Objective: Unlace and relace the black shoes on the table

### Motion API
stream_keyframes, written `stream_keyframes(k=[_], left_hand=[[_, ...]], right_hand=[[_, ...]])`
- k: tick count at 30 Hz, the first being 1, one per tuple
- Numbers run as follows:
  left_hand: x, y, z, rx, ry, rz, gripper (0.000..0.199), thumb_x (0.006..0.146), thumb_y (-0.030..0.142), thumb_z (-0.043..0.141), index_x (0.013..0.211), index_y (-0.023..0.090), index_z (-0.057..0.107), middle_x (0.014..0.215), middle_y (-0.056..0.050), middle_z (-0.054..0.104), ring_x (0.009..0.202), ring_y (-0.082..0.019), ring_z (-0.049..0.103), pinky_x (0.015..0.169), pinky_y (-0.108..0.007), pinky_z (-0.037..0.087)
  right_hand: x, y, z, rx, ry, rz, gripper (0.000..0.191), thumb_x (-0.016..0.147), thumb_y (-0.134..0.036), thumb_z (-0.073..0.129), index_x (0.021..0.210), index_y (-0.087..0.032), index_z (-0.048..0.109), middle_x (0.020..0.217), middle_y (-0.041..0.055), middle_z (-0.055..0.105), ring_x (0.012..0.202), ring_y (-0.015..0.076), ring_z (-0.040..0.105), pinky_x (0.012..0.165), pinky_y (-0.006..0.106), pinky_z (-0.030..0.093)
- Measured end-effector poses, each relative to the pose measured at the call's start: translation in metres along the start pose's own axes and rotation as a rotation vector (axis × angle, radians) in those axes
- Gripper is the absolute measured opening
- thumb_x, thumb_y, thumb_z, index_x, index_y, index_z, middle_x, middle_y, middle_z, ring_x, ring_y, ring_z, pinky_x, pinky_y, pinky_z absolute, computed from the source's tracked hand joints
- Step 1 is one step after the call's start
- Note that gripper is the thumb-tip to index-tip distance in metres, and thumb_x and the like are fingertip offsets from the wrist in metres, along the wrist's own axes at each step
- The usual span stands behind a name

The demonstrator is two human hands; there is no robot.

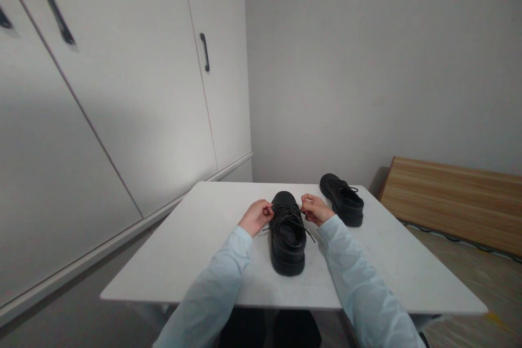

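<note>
pinching the laces point(285, 207) of the near shoe point(287, 255), we are working from both its sides: our left hand point(256, 216) is reaching in at its left, thumb and fingertips pressing together on a strand, while our right hand point(316, 210) is mirroring it at the right, thumb closing against the curled forefinger. the near shoe, black, is sitting upright on a white table point(196, 261), its toe pointing away from us and its heel facing us, and loose lace ends are trailing out on either side of it. beyond the near shoe and to its right, a second black shoe point(349, 209) is standing apart, its toe angling away to the left. farther right of the near shoe, a wood-grain board point(448, 196) is leaning by the grey wall point(367, 65); to its left, white cabinet doors point(155, 65) are rising. we are judging the strands thin, light and limp, likely to be slipping from a loose pinch and best taken close to the eyelets; the shoe is looking fairly sturdy, its sole stiffer than its upper, with the heel offering a firm hold.
</note>
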State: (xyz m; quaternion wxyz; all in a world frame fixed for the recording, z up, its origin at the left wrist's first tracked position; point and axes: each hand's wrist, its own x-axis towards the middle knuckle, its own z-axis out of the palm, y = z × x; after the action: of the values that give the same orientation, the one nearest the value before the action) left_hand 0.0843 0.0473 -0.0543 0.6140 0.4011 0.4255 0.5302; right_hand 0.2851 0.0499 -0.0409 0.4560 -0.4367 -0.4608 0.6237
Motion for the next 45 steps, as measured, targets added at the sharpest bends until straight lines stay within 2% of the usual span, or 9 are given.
stream_keyframes(k=[7, 16, 19, 23, 26, 30, 34, 39, 45], left_hand=[[0.004, -0.002, -0.002, 0.073, 0.001, 0.035, 0.035, 0.062, 0.028, 0.068, 0.054, 0.02, 0.035, 0.046, 0.008, 0.032, 0.044, -0.006, 0.038, 0.045, -0.022, 0.039], [-0.012, 0.006, 0.003, -0.001, 0.031, 0.007, 0.027, 0.059, 0.017, 0.062, 0.061, 0.019, 0.036, 0.055, 0.007, 0.041, 0.052, -0.005, 0.044, 0.052, -0.019, 0.041], [-0.017, 0.01, 0.005, 0.054, 0.039, 0.027, 0.02, 0.061, 0.016, 0.059, 0.068, 0.019, 0.041, 0.056, 0.006, 0.043, 0.053, -0.006, 0.045, 0.052, -0.017, 0.039], [-0.021, 0.013, 0.008, 0.2, -0.037, 0.089, 0.015, 0.065, 0.019, 0.057, 0.075, 0.019, 0.047, 0.058, 0.006, 0.045, 0.053, -0.007, 0.045, 0.05, -0.017, 0.035], [-0.022, 0.014, 0.01, 0.303, -0.09, 0.185, 0.013, 0.068, 0.022, 0.058, 0.078, 0.019, 0.051, 0.063, 0.004, 0.048, 0.058, -0.008, 0.048, 0.053, -0.018, 0.036], [-0.024, 0.018, 0.011, 0.469, -0.102, 0.394, 0.012, 0.074, 0.026, 0.06, 0.082, 0.018, 0.058, 0.083, -0.001, 0.056, 0.07, -0.011, 0.052, 0.062, -0.021, 0.039], [-0.028, 0.023, 0.012, 0.627, -0.056, 0.616, 0.013, 0.076, 0.03, 0.062, 0.085, 0.02, 0.065, 0.092, -0.004, 0.058, 0.083, -0.015, 0.051, 0.072, -0.025, 0.039], [-0.029, 0.022, 0.014, 0.774, -0.044, 0.67, 0.016, 0.076, 0.035, 0.065, 0.08, 0.02, 0.07, 0.083, -0.005, 0.057, 0.087, -0.02, 0.053, 0.081, -0.031, 0.039], [-0.025, 0.013, 0.014, 0.911, -0.003, 0.703, 0.017, 0.073, 0.037, 0.069, 0.078, 0.021, 0.07, 0.086, -0.004, 0.054, 0.092, -0.021, 0.052, 0.087, -0.035, 0.04]], right_hand=[[0.0, 0.0, -0.003, -0.035, 0.006, 0.05, 0.033, 0.043, -0.015, 0.06, 0.069, -0.022, 0.041, 0.038, -0.0127, 0.046, 0.027, 0.0005, 0.022, 0.032, 0.013, 0.011], [0.002, 0.0, -0.003, -0.067, 0.02, 0.023, 0.03, 0.044, -0.017, 0.058, 0.068, -0.022, 0.042, 0.038, -0.0124, 0.046, 0.028, 0.0011, 0.023, 0.032, 0.014, 0.011], [0.002, -0.001, -0.002, -0.094, 0.015, 0.021, 0.027, 0.046, -0.02, 0.058, 0.069, -0.021, 0.045, 0.037, -0.0117, 0.045, 0.027, 0.0008, 0.022, 0.032, 0.014, 0.011], [-0.001, -0.004, 0.002, -0.158, 0.009, 0.005, 0.024, 0.051, -0.023, 0.059, 0.072, -0.021, 0.048, 0.038, -0.0111, 0.044, 0.027, 0.0017, 0.022, 0.032, 0.015, 0.011], [-0.005, -0.007, 0.007, -0.21, 0.021, -0.092, 0.022, 0.056, -0.029, 0.064, 0.071, -0.02, 0.05, 0.046, -0.0095, 0.045, 0.031, 0.0031, 0.029, 0.032, 0.016, 0.015], [-0.01, -0.013, 0.01, -0.323, 0.105, -0.328, 0.025, 0.063, -0.038, 0.068, 0.07, -0.019, 0.053, 0.065, -0.0038, 0.052, 0.042, 0.0056, 0.04, 0.034, 0.018, 0.024], [-0.012, -0.018, 0.01, -0.447, 0.103, -0.496, 0.027, 0.067, -0.042, 0.069, 0.067, -0.019, 0.055, 0.064, -0.0022, 0.051, 0.05, 0.0087, 0.043, 0.041, 0.021, 0.03], [-0.011, -0.016, 0.009, -0.61, 0.037, -0.614, 0.03, 0.071, -0.045, 0.067, 0.063, -0.017, 0.06, 0.067, 0.0004, 0.052, 0.061, 0.0123, 0.048, 0.055, 0.026, 0.039], [-0.009, -0.013, 0.009, -0.784, 0.0, -0.612, 0.026, 0.071, -0.042, 0.068, 0.066, -0.016, 0.065, 0.069, -0.0002, 0.049, 0.059, 0.0112, 0.044, 0.058, 0.026, 0.038]])
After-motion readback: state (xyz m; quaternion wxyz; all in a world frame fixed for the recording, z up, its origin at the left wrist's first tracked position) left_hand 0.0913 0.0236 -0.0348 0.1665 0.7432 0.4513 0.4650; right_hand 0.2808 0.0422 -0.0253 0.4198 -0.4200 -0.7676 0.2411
